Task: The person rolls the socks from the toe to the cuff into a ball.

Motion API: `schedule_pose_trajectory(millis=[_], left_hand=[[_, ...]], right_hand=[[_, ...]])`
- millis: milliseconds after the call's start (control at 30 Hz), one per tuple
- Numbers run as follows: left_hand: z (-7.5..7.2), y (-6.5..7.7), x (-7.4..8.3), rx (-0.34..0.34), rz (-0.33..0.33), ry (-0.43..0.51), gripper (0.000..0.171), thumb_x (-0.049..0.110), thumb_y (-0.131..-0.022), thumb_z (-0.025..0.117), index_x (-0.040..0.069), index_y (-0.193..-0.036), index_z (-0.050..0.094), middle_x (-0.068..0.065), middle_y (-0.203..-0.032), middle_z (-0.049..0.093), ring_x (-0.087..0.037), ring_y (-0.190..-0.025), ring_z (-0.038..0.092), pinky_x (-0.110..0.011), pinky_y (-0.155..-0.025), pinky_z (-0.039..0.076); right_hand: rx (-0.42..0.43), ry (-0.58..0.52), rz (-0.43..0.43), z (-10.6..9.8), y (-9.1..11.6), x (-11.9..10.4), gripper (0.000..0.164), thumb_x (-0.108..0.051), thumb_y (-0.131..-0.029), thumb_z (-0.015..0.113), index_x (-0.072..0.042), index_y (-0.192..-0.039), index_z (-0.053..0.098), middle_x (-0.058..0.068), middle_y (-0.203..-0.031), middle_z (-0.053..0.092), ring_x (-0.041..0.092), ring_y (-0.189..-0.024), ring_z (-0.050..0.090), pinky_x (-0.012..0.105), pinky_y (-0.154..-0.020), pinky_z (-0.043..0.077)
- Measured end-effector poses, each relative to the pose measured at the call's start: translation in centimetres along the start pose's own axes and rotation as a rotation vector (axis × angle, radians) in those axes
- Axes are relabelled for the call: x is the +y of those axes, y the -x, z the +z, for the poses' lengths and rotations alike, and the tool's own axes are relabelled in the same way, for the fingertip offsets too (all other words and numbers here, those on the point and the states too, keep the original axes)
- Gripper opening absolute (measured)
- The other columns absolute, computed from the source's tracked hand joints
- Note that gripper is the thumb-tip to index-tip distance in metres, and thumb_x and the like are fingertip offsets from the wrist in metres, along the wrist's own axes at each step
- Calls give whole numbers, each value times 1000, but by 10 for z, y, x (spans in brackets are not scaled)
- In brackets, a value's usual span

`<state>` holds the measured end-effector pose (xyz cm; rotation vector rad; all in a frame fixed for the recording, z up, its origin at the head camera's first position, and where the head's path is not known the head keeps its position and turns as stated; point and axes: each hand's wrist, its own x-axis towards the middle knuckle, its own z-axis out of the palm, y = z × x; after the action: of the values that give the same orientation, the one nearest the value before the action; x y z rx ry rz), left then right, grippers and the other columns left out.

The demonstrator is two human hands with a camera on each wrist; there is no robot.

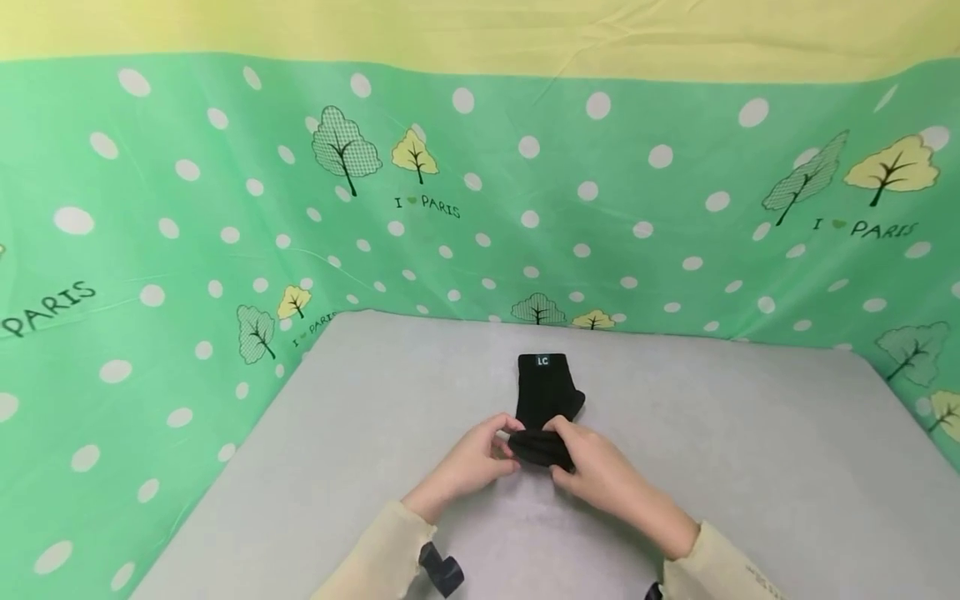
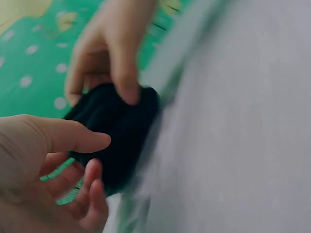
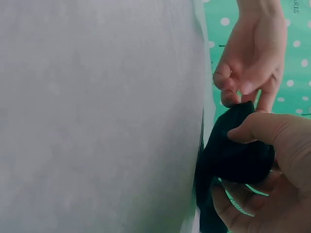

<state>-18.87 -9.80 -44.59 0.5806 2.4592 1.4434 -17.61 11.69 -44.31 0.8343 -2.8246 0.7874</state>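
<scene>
A black sock (image 1: 543, 392) with a small "LC" label at its cuff lies flat on the grey table, its heel sticking out to the right. At its near end my right hand (image 1: 603, 471) pinches a folded bundle of black fabric (image 1: 542, 448) between thumb and fingers. Whether this bundle is part of the same sock or a separate one, I cannot tell. My left hand (image 1: 472, 457) is at the bundle's left end, fingers loosely bent and thumb apart from them. In the left wrist view, the left thumb (image 2: 92, 141) overlaps the dark fabric (image 2: 119, 126).
The grey tabletop (image 1: 375, 392) spreads out on every side of the hands. Behind and to the left hangs a green curtain (image 1: 495, 242) with white dots and printed trees. Black straps (image 1: 441, 571) sit at the sleeve cuffs.
</scene>
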Motion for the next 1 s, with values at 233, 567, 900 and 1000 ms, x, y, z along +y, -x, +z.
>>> schedule_pose_trajectory(millis=[233, 567, 900, 1000], left_hand=[[5, -3, 14, 142, 164, -618, 41, 13, -83, 78, 20, -119, 58, 2, -120, 67, -19, -105, 59, -34, -85, 39], [4, -2, 12, 176, 227, -651, 27, 17, -86, 76, 18, -111, 65, 3, -111, 69, -15, -100, 68, -32, -86, 56], [0, -2, 7, 141, 148, -497, 23, 21, -87, 76, 18, -109, 68, 2, -109, 74, -12, -90, 71, -29, -82, 55], [-2, -3, 4, 125, 133, -444, 21, 22, -88, 75, 18, -108, 70, 1, -106, 75, -11, -88, 71, -28, -81, 55]], right_hand=[[-16, -44, -8, -5, -2, 5, 34, -8, -83, 74, -12, -114, 60, 4, -106, 72, 15, -93, 67, 37, -80, 54], [-12, -18, 47, 2, -2, 1, 61, -15, -74, 86, -10, -122, 48, 9, -108, 70, 20, -93, 68, 40, -81, 55], [141, -36, 131, 6, 0, -3, 38, -2, -77, 78, -12, -109, 58, 3, -103, 68, 20, -95, 67, 40, -84, 54], [169, -38, 124, 5, 2, -2, 33, -2, -78, 78, -13, -105, 62, -1, -103, 65, 14, -89, 63, 33, -78, 54]])
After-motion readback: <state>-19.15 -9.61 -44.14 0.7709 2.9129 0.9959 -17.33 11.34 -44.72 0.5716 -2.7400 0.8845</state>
